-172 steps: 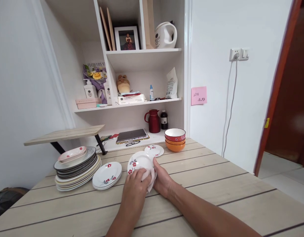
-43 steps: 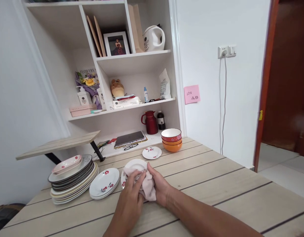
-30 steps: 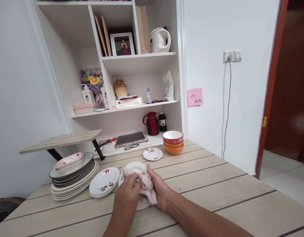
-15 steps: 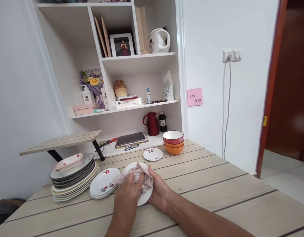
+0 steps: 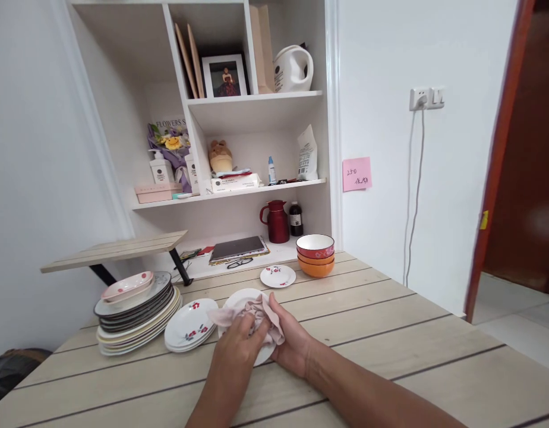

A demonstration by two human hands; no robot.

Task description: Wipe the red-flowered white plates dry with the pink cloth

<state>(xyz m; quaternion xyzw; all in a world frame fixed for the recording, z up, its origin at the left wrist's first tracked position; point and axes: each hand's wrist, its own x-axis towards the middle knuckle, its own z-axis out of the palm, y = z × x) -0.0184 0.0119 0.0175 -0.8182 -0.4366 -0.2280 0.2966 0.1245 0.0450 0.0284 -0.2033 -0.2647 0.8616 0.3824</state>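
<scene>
A small white plate (image 5: 264,355) is gripped at its right edge by my right hand (image 5: 294,343), thumb along the rim and fingers curled under it. My left hand (image 5: 236,352) presses a crumpled pale pink cloth (image 5: 254,310) onto the plate's face, its fingers bunched into the fabric. The cloth covers most of the plate and overhangs its left side. Just left of it lies a short stack of white plates with red flowers (image 5: 189,324). Beyond the hands sits one small flowered plate (image 5: 278,276).
A tall stack of mixed plates (image 5: 136,324), topped by a pink-dotted dish (image 5: 127,286), stands at the left beside a raised wooden shelf (image 5: 118,248). Stacked bowls (image 5: 316,261) stand at the back right. A red jug (image 5: 277,223), laptop (image 5: 237,249) and glasses (image 5: 239,263) are behind.
My left hand and the cloth have shifted slightly across the plate toward its right edge. The right hand keeps its hold. The camera view has moved a little.
</scene>
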